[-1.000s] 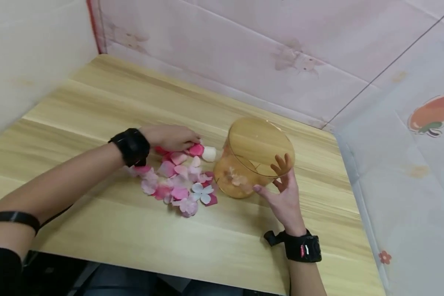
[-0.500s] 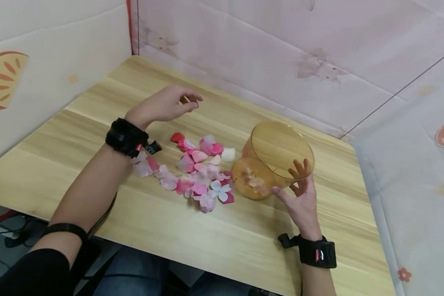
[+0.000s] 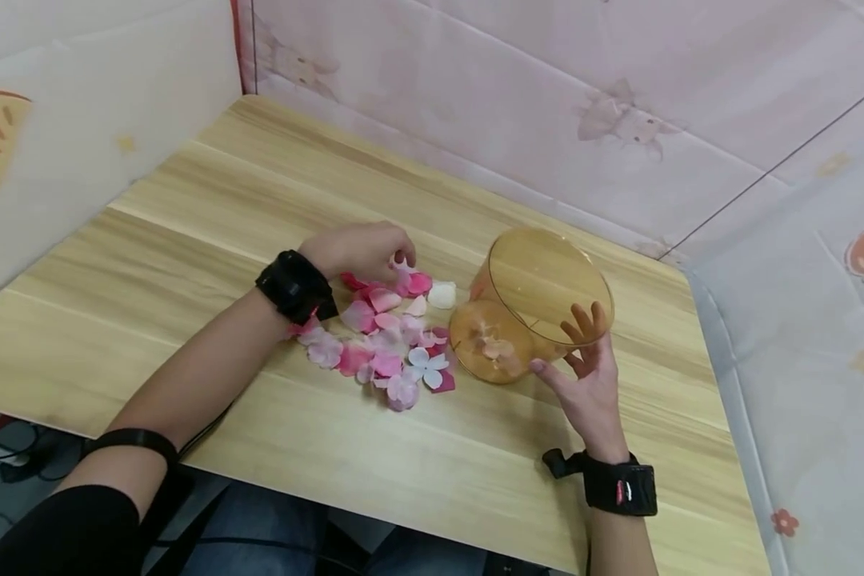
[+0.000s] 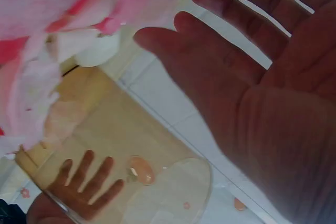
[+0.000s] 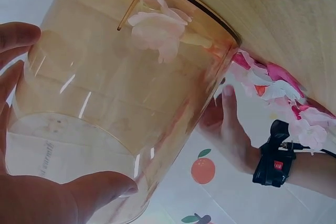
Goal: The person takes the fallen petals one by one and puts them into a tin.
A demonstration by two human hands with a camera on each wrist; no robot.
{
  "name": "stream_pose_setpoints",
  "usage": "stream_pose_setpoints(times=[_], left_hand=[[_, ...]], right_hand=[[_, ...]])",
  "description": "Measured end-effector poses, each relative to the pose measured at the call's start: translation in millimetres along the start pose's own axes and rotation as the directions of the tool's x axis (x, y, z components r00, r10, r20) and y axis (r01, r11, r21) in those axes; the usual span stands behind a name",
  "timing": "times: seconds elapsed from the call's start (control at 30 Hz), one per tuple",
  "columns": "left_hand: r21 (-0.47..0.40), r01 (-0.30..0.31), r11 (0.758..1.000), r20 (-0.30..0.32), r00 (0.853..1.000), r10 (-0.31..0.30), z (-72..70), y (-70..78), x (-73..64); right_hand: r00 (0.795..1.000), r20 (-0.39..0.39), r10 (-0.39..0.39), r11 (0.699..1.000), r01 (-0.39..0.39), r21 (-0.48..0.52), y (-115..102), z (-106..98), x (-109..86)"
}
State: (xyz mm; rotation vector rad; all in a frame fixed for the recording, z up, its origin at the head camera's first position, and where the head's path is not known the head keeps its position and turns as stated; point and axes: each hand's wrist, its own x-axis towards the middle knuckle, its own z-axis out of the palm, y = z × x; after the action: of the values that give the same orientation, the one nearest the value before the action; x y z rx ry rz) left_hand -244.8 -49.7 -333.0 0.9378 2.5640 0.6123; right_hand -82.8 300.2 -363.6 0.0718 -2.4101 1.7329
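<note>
A see-through amber tub [image 3: 481, 280] leans to the right on the wooden table, its rim [image 3: 558, 340] raised. Pale pink petals [image 5: 157, 27] lie inside near its base. My right hand [image 3: 586, 392] grips the tub by its right side, thumb on the near wall and fingers behind it. To the tub's left spreads a loose pile of pink, red and white artificial petals [image 3: 385, 364]. At the pile's far edge is my left hand [image 3: 363, 250], back up, fingertips close by the petals. In the left wrist view its fingers [image 4: 231, 14] are loosely extended with nothing held.
The wooden table [image 3: 274, 448] has a printed pink cloth wall [image 3: 439, 96] behind it and pale walls at both sides. A white petal [image 3: 442, 294] lies between the pile and the tub. Black camera straps [image 3: 619, 486] sit on both wrists.
My left hand lifts from the petals toward the back, then comes down again at the pile's far edge. The right hand keeps its grip on the tilted tub. The head view shifts left.
</note>
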Motion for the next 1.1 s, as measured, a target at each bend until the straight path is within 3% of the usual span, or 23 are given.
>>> stream_pose_setpoints(times=[0.23,0.43,0.53,0.6,0.67,0.73,0.8,0.87,0.9,0.97,1.0,1.1], left_hand=[[-0.006,-0.039,0.999,-0.083,0.996,0.038,9.1,1.8,3.9],[-0.072,-0.094,0.993,-0.184,0.980,0.079,-4.4,4.2,-4.2],[-0.095,-0.116,0.989,-0.253,0.963,0.088,-14.6,10.2,-12.6],[-0.117,-0.140,0.983,-0.327,0.940,0.095,-21.9,17.5,-20.3],[-0.150,-0.174,0.973,-0.423,0.901,0.096,-28.6,28.1,-28.3],[-0.169,-0.230,0.958,-0.523,0.845,0.111,-32.6,43.0,-35.4],[-0.173,-0.304,0.937,-0.612,0.778,0.139,-33.3,61.2,-39.5],[-0.151,-0.385,0.910,-0.676,0.712,0.189,-30.2,81.0,-39.5],[-0.135,-0.419,0.898,-0.693,0.688,0.217,-27.6,91.1,-37.7],[-0.104,-0.471,0.876,-0.697,0.663,0.274,-20.6,108.6,-30.2],[-0.089,-0.487,0.869,-0.686,0.663,0.301,-16.5,115.9,-25.4],[-0.056,-0.500,0.864,-0.624,0.694,0.361,-3.2,130.3,-10.5]], right_hand=[[1.000,0.000,0.009,1.000,-0.009,-0.019,-0.9,-1.0,-2.7],[1.000,0.008,0.007,1.000,-0.007,-0.023,0.6,2.5,-1.0],[1.000,0.016,0.003,1.000,-0.003,-0.023,2.0,6.3,-0.2],[1.000,0.022,-0.002,1.000,0.002,-0.026,2.7,9.2,1.0],[1.000,0.029,-0.010,0.999,0.011,-0.030,3.1,11.4,2.5],[0.999,0.033,-0.014,0.999,0.015,-0.030,2.7,12.9,4.3],[0.999,0.039,-0.021,0.999,0.022,-0.029,2.2,13.4,6.6],[0.999,0.041,-0.028,0.999,0.029,-0.025,2.1,13.2,9.0],[0.999,0.040,-0.031,0.999,0.032,-0.023,2.2,13.1,9.9],[0.999,0.038,-0.039,0.999,0.040,-0.024,3.0,12.2,10.8],[0.999,0.036,-0.041,0.999,0.042,-0.023,3.4,12.0,10.9],[0.999,0.031,-0.027,0.999,0.027,-0.025,4.7,11.6,9.3]])
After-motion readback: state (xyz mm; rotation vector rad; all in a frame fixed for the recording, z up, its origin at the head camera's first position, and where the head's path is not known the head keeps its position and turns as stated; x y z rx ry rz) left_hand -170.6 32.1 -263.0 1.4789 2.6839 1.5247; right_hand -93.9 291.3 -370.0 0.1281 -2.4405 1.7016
